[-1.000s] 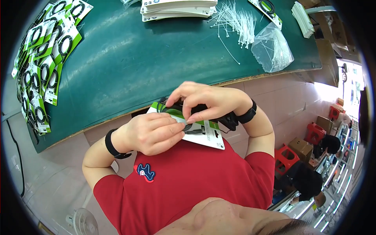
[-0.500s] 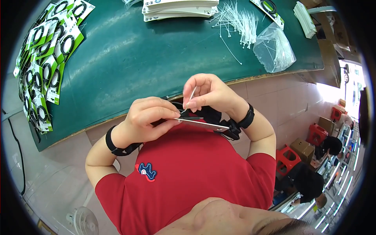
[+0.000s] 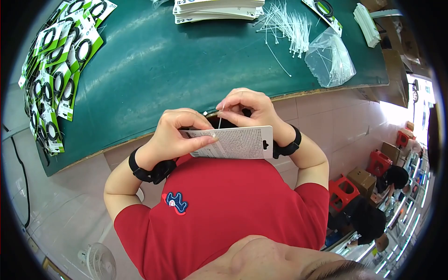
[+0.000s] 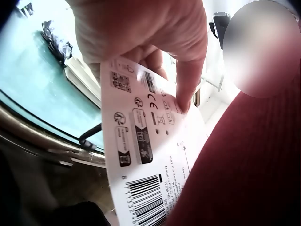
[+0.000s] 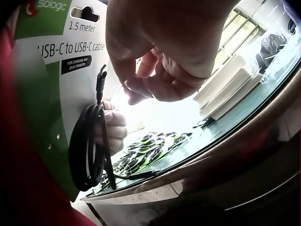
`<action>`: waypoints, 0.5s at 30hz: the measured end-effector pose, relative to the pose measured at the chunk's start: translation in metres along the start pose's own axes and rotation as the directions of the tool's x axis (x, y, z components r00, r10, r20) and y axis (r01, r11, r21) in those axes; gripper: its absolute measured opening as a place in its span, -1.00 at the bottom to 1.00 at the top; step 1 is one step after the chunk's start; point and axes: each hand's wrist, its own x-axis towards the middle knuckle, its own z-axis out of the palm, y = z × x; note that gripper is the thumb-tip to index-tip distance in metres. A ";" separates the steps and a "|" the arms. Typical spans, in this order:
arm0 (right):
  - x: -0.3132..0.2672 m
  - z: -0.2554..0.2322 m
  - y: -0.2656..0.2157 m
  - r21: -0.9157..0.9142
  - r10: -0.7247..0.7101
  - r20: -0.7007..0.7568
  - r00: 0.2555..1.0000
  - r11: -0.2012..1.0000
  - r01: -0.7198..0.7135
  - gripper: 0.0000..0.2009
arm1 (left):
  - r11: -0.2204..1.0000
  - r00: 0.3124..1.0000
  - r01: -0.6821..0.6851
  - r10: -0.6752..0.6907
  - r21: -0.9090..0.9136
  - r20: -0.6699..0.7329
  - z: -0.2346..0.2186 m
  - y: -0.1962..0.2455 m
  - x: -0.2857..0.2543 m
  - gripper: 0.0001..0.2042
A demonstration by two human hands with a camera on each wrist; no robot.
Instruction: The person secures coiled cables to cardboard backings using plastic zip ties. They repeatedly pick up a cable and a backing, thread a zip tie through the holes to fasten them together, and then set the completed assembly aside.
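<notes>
My left hand [image 3: 179, 133] grips a white printed card [image 3: 240, 143] by one end, thumb on its back. In the left wrist view that back carries a barcode [image 4: 145, 200]. The green and white front, lettered as a USB-C cable package, shows in the right wrist view, with a coiled black cable [image 5: 89, 146] against it and fingers of the left hand [image 5: 115, 132] behind the coil. Just past the card's far edge, my right hand [image 3: 252, 109] pinches a thin white cable tie [image 3: 220, 121] between thumb and fingertips. The tie's lower end is hidden by the card.
The green table [image 3: 154, 70] bears a heap of carded cables [image 3: 58, 70] at left and a stack of cards [image 3: 217, 11] at the back. Loose cable ties [image 3: 291, 30] and a clear plastic bag [image 3: 331, 60] lie to the right. The table's front edge [image 3: 303, 94] is just beyond the hands.
The card has turned from front up, through edge-on, to back towards the head camera. My right hand has moved off the cable coil to the card's far side with the tie.
</notes>
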 end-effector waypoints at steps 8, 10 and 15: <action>-0.002 0.001 0.016 -0.065 -0.153 0.104 0.983 0.985 0.160 -0.86 | 0.989 0.992 0.122 -0.120 -0.077 0.035 0.001 -0.007 -0.002 -0.87; -0.001 -0.001 0.016 -0.095 -0.138 0.113 0.984 0.984 0.149 -0.88 | 0.980 0.985 0.168 -0.163 -0.102 0.057 0.001 -0.007 -0.001 -0.87; 0.000 -0.001 0.011 -0.185 0.053 0.094 0.994 0.982 -0.035 -0.92 | 0.989 0.989 0.130 -0.124 -0.069 0.080 0.004 -0.006 0.005 -0.87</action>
